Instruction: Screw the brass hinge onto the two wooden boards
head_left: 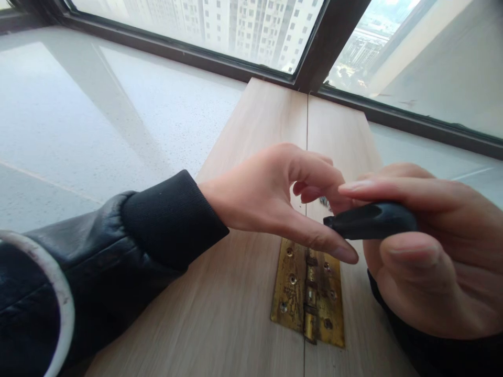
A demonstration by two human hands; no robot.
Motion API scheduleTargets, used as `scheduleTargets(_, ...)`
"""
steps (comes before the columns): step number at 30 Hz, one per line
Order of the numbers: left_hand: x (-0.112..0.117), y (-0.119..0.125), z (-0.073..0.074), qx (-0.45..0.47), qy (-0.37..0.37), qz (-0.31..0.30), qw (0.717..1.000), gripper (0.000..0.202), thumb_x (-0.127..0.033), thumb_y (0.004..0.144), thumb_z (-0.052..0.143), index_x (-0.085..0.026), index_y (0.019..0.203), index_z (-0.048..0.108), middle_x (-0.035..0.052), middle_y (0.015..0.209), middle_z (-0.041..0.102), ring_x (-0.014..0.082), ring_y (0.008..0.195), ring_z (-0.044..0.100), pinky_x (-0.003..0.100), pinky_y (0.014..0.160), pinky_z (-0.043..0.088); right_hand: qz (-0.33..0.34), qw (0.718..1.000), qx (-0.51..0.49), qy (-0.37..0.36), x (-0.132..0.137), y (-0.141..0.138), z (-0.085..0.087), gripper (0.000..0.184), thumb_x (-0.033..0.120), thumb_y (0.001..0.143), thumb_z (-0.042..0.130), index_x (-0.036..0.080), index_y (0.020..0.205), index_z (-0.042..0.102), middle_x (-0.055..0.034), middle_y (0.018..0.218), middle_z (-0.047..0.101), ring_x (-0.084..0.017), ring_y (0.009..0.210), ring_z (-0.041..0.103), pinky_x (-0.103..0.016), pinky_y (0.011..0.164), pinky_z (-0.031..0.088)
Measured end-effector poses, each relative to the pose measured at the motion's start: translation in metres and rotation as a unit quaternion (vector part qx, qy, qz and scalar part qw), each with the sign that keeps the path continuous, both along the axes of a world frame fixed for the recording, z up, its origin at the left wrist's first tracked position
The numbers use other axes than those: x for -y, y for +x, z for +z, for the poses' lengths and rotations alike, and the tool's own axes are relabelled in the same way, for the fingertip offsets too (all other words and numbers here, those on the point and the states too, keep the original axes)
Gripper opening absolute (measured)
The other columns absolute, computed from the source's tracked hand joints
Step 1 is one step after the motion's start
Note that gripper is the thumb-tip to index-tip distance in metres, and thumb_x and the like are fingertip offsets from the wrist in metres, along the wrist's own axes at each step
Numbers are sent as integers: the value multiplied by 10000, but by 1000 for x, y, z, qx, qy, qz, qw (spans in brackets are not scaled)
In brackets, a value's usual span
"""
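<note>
My right hand (440,246) grips a black screwdriver handle (373,221) between thumb and fingers. The handle lies nearly level, its narrow end toward the left; no shaft shows. My left hand (275,193) reaches in from the left, with its thumb and curled forefinger closed about the narrow end. Below the hands a worn brass hinge (291,298) lies unfolded across the seam of two pale wooden boards (236,303). Several holes show in its leaves, and my left thumb covers part of its far end. Small metal screws (324,202) are partly visible behind my left fingers.
The boards rest on a glossy white sill (118,125), their far ends close to a dark window frame (314,52). Tall buildings stand outside the glass. A pale curved band (65,298) crosses the black left sleeve (118,256) at the lower left.
</note>
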State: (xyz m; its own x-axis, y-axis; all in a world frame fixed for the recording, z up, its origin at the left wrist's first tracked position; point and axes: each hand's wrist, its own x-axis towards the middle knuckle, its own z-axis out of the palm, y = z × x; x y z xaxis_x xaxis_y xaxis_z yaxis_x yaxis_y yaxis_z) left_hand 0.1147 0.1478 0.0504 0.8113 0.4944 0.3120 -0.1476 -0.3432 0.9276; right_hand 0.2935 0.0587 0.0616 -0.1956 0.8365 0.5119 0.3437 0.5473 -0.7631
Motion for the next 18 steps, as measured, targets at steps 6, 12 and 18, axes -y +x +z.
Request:
scheduleTargets(6, 3, 1, 1, 7, 32, 32, 999, 271, -337, 613, 917, -181, 653, 698, 13, 683, 592, 159, 703, 538, 289, 639, 465, -1, 1000, 11, -17, -1, 2, 1, 220, 229, 839, 734, 259, 1057, 723, -45, 925, 665, -228, 758, 611, -385, 550, 456)
scheduleTargets(12, -1, -1, 5, -3, 45, -23, 999, 165, -267, 682, 876, -202, 674, 725, 16, 680, 625, 167, 697, 561, 303, 691, 478, 12, 998, 55, -26, 1, 5, 3, 289, 182, 843, 719, 283, 1101, 635, 6, 896, 700, -194, 720, 677, -340, 558, 570)
scheduleTargets(18, 2, 1, 13, -35, 39, -12, 999, 181, -112, 668, 844, -215, 609, 707, 14, 660, 646, 170, 679, 573, 308, 683, 497, -3, 996, 89, -6, 0, 9, 5, 293, 203, 746, 806, 253, 1010, 688, 22, 884, 718, -153, 705, 678, -302, 522, 526)
